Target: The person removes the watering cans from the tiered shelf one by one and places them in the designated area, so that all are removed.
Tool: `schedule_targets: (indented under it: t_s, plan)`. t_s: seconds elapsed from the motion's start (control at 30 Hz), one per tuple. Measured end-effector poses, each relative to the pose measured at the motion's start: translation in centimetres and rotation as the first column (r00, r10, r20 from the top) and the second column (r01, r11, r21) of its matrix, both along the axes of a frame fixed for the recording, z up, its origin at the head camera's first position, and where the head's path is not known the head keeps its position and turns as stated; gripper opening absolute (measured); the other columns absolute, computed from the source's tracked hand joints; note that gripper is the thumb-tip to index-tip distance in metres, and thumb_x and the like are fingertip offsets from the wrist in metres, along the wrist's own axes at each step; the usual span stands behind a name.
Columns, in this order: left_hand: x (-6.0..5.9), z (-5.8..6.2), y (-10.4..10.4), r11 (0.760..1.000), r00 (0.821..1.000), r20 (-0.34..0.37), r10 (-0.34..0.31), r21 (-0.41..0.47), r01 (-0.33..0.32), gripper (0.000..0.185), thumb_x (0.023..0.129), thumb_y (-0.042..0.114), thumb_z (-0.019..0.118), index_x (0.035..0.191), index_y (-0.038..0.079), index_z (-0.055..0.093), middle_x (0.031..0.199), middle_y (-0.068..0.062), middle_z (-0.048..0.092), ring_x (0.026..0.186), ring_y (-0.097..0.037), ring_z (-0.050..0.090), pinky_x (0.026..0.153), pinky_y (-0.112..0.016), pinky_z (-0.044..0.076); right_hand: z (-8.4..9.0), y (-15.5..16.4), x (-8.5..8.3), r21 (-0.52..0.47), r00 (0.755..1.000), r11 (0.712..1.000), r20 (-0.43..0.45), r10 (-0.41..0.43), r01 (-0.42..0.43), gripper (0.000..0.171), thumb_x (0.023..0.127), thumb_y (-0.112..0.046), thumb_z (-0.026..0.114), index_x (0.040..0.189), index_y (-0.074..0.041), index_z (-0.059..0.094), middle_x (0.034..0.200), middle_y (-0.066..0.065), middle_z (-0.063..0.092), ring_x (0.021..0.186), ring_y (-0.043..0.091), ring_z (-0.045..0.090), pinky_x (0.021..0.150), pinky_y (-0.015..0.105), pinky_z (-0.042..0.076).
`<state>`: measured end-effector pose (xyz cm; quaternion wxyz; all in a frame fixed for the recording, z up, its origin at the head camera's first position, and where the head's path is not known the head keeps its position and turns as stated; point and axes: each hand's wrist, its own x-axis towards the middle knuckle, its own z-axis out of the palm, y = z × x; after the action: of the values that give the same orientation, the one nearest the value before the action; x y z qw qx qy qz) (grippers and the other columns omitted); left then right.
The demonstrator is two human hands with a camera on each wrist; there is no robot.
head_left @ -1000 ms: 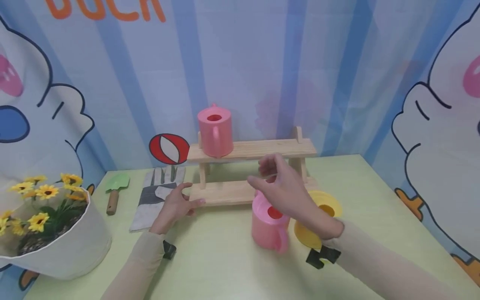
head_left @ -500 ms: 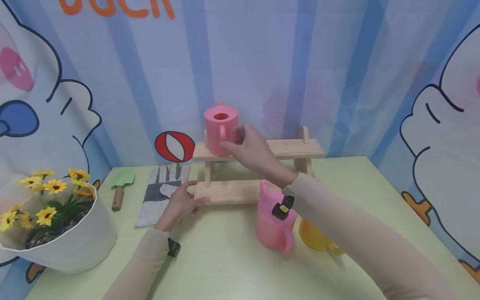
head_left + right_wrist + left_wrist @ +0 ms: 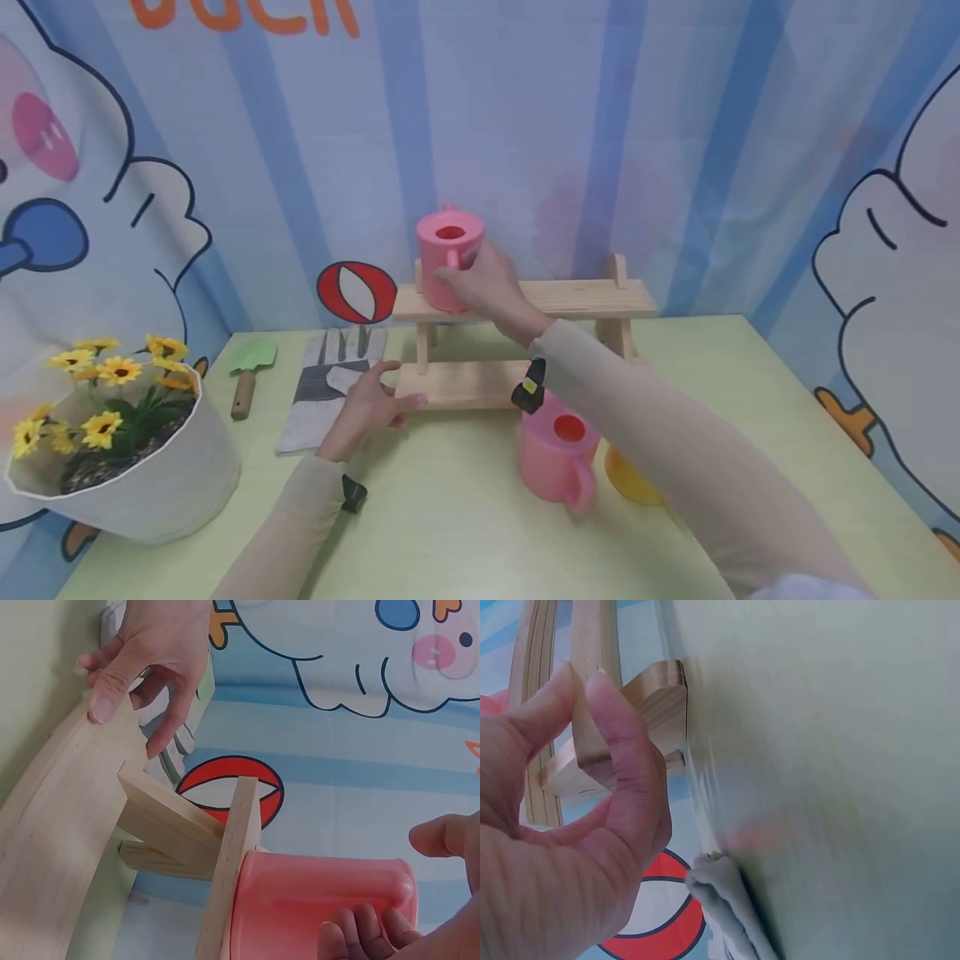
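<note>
My left hand (image 3: pixel 372 408) pinches the left end of the lower board of a two-tier wooden shelf (image 3: pixel 465 383), thumb on one side and fingers on the other. The left wrist view shows that board (image 3: pixel 592 690) between the digits. A pink watering can (image 3: pixel 431 250) stands on the left of the upper tier, its handle towards me. My right hand (image 3: pixel 487 283) is at this can, thumb by the handle. In the right wrist view bent fingers lie along the can (image 3: pixel 300 877), while the thumb (image 3: pixel 442 834) stands out apart. Another pink watering can (image 3: pixel 543 467) stands on the table before the shelf.
A yellow can (image 3: pixel 630 479), partly hidden by my right sleeve, stands right of the front pink can. Left are a grey-white glove (image 3: pixel 315 417), a small green trowel (image 3: pixel 243 383) and a white pot (image 3: pixel 165 492) of yellow flowers. A printed curtain (image 3: pixel 510 125) hangs behind.
My right hand has moved up and left from above the front pink can to the can on the upper tier. My left hand has kept its hold on the lower board.
</note>
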<state>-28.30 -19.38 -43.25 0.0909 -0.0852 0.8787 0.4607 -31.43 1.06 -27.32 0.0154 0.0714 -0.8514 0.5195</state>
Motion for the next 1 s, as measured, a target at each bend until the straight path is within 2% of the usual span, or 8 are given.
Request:
schedule_targets:
  t_s: [0.1,0.2,0.4,0.5,0.7,0.83,0.93,1.0]
  plan:
    - [0.0,0.1,0.1,1.000,1.000,-0.004,-0.003,0.001,0.003,0.087,0.096,0.029,0.086,0.166,0.012,0.037,0.117,-0.017,0.067,0.072,-0.017,0.072,0.087,-0.038,0.051,-0.1,-0.4,-0.2,-0.011,1.000,1.000,0.020,-0.024,0.025,0.028,0.103,-0.022,0.073,0.124,-0.007,0.062,0.103,0.007,0.065,0.095,0.022,0.059,0.079,0.030,0.049]
    - [-0.1,0.2,0.2,1.000,1.000,-0.005,-0.002,0.002,0.002,0.087,0.096,0.029,0.086,0.166,0.013,0.037,0.118,-0.017,0.067,0.072,-0.017,0.072,0.088,-0.038,0.051,-0.1,-0.8,-0.4,-0.035,0.998,0.999,0.050,-0.034,0.035,0.024,0.103,-0.021,0.073,0.120,-0.005,0.065,0.098,0.006,0.064,0.093,0.021,0.059,0.080,0.030,0.049]
    - [-0.1,0.1,0.1,1.000,1.000,-0.003,0.002,0.008,-0.002,0.087,0.096,0.029,0.086,0.167,0.013,0.037,0.118,-0.017,0.067,0.072,-0.017,0.072,0.085,-0.036,0.051,-0.5,-1.7,-0.9,-0.084,0.993,0.995,0.109,-0.042,0.051,0.043,0.103,-0.022,0.075,0.142,-0.010,0.060,0.137,0.008,0.070,0.115,0.023,0.064,0.108,0.039,0.056]
    - [-0.1,0.1,0.0,1.000,1.000,-0.004,-0.001,0.011,0.001,0.087,0.097,0.028,0.085,0.167,0.012,0.036,0.120,-0.018,0.067,0.072,-0.017,0.073,0.085,-0.035,0.052,-0.8,-2.1,-1.1,-0.092,0.990,0.994,0.130,-0.044,0.056,0.045,0.103,-0.024,0.075,0.144,-0.010,0.059,0.141,0.010,0.069,0.118,0.024,0.064,0.112,0.042,0.056]
    - [0.1,0.0,0.0,1.000,1.000,-0.023,-0.006,0.014,0.006,0.087,0.097,0.028,0.085,0.167,0.011,0.037,0.125,-0.020,0.066,0.071,-0.017,0.073,0.088,-0.037,0.053,-1.3,-2.2,-1.4,-0.103,0.990,0.993,0.138,-0.036,0.050,0.035,0.104,-0.022,0.074,0.134,-0.010,0.062,0.126,0.007,0.069,0.106,0.021,0.062,0.093,0.032,0.054]
    - [0.2,0.0,0.1,1.000,1.000,-0.021,-0.002,0.025,0.003,0.087,0.096,0.027,0.086,0.167,0.011,0.037,0.125,-0.020,0.066,0.071,-0.016,0.073,0.087,-0.036,0.054,-1.6,-2.1,-1.5,-0.123,0.990,0.991,0.137,-0.033,0.050,0.009,0.107,-0.017,0.064,0.110,-0.009,0.063,0.101,0.004,0.060,0.092,0.018,0.056,0.077,0.027,0.047]
    - [0.2,-0.1,0.1,1.000,1.000,-0.024,0.001,0.030,-0.001,0.087,0.096,0.027,0.086,0.166,0.011,0.037,0.122,-0.020,0.066,0.070,-0.015,0.072,0.085,-0.035,0.054,-1.9,-2.1,-1.6,-0.159,0.991,0.987,0.133,-0.017,0.038,0.012,0.107,-0.015,0.058,0.098,-0.009,0.063,0.094,0.003,0.055,0.087,0.016,0.052,0.073,0.026,0.043]
    - [0.3,-0.1,0.1,0.999,1.000,-0.030,0.000,0.032,0.001,0.087,0.096,0.027,0.086,0.166,0.010,0.038,0.121,-0.020,0.067,0.069,-0.015,0.072,0.085,-0.034,0.054,-2.0,-2.1,-1.7,-0.189,0.992,0.981,0.129,-0.006,0.030,0.013,0.108,-0.016,0.056,0.101,-0.009,0.066,0.097,0.002,0.058,0.088,0.015,0.052,0.076,0.026,0.045]
